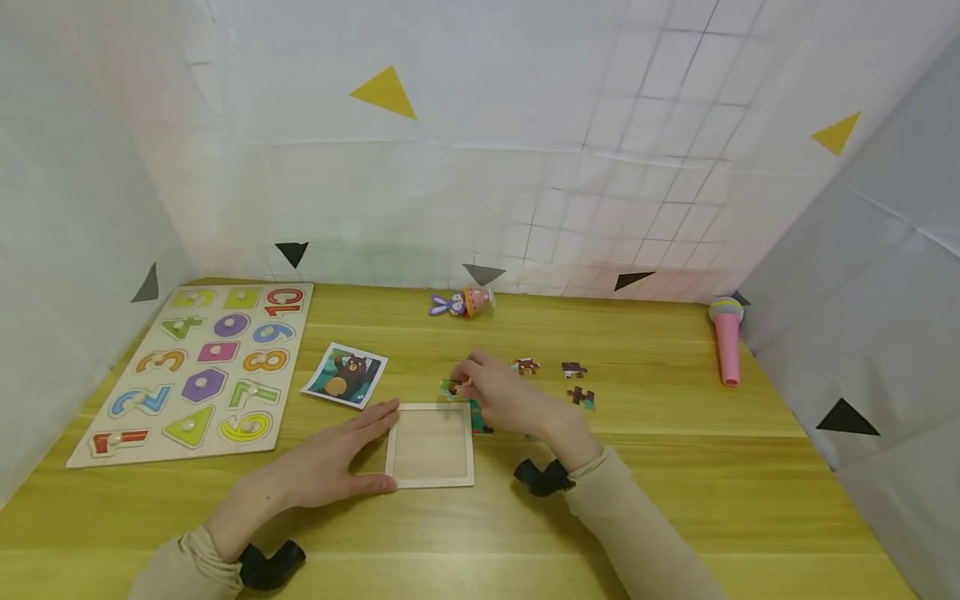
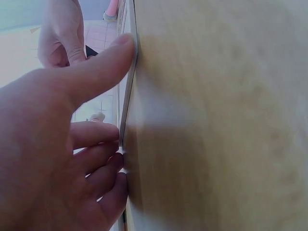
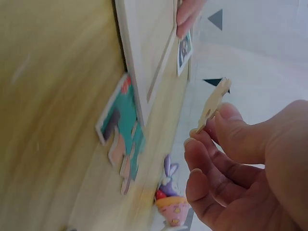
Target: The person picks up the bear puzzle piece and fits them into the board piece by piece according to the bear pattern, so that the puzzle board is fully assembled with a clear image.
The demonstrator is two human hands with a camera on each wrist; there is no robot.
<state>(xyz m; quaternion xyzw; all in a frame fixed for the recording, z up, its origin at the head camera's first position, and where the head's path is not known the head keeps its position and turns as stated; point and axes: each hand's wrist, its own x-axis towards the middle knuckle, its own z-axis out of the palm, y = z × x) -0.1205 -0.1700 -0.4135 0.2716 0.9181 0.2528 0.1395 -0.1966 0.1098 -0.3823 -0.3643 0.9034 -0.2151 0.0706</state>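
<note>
My left hand [image 1: 330,467] rests at the left side of a square wooden puzzle tray [image 1: 432,482]. Its thumb touches the near left corner and its extended fingers the far left corner. Between thumb and fingertips my right hand [image 1: 513,400] pinches a jigsaw piece [image 3: 213,103], which the right wrist view shows nearly edge-on, raised off the table. Head view shows green and brown on its face [image 1: 450,388]. Green jigsaw pieces [image 3: 122,120] lie against the tray's right side, partly hidden under my right hand in the head view. The tray's bare base shows.
Loose jigsaw pieces [image 1: 574,369] lie right of my right hand. A bear picture card [image 1: 347,375] sits behind my left hand. Far left is a number and shape board [image 1: 197,371]. A rabbit toy [image 1: 461,303] lies near the back wall, a pink toy microphone [image 1: 727,342] far right.
</note>
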